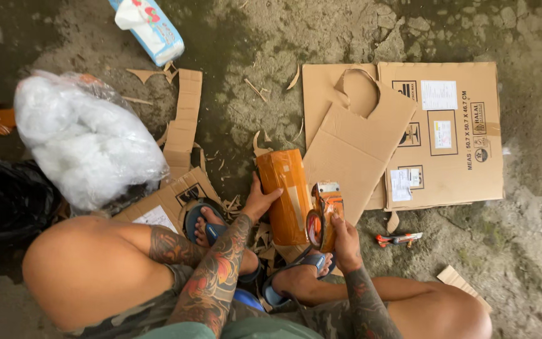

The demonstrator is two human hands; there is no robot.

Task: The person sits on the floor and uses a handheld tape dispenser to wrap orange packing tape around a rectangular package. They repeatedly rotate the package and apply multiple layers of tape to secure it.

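Note:
My left hand (pixel 260 199) steadies a cardboard cylinder wrapped in shiny brown tape (pixel 285 194), standing on the ground between my feet. My right hand (pixel 345 235) grips an orange tape dispenser (pixel 324 215) with a roll of brown tape, pressed against the cylinder's right side. Both forearms are tattooed. I squat in blue sandals (pixel 196 220) over scraps of cardboard.
Flattened cardboard box pieces (pixel 453 135) lie to the right on the concrete ground. A clear bag of white stuffing (pixel 86 138) and a black bag (pixel 4 201) sit at left. A cardboard strip (pixel 183 119), a tissue pack (pixel 152 28) and a small orange cutter (pixel 398 238) lie nearby.

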